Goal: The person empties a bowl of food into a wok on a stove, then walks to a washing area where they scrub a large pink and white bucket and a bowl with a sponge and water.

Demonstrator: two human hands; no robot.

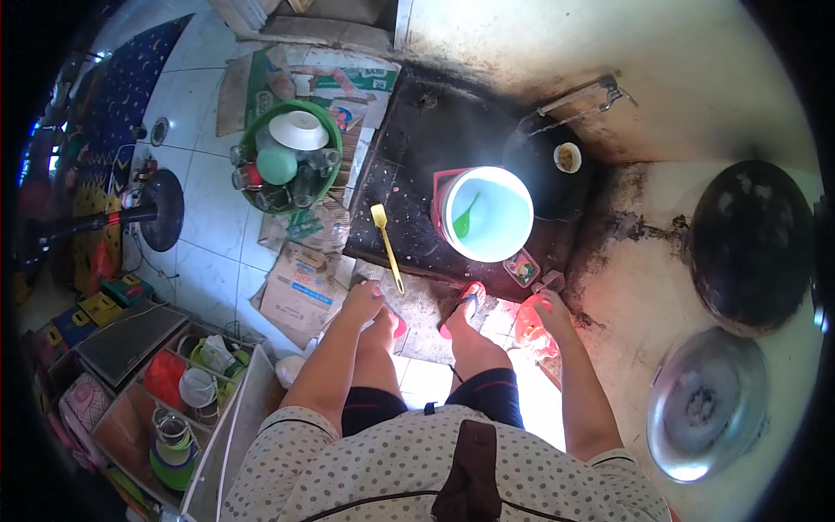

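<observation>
My right hand (552,308) is at a red plastic bag (533,326), beside a small clear plastic container (550,282); its exact grip is unclear. My left hand (363,301) is over my left knee, with its fingers partly hidden. A yellow long-handled brush or spatula (389,248) lies in front of it on the dark floor edge. Between and beyond my hands stands a white bucket (499,215) with a green ladle or spoon (463,223) inside. A clear tray with colourful bits (521,268) sits near the bucket's base.
A green basin (336,140) of glasses and bowls stands on flattened cardboard (297,293). Water runs from a wall tap (610,91) near a dark round vessel holding a small cup (567,158). Large pans (708,404) hang at right; a divided shelf (124,424) stands at lower left.
</observation>
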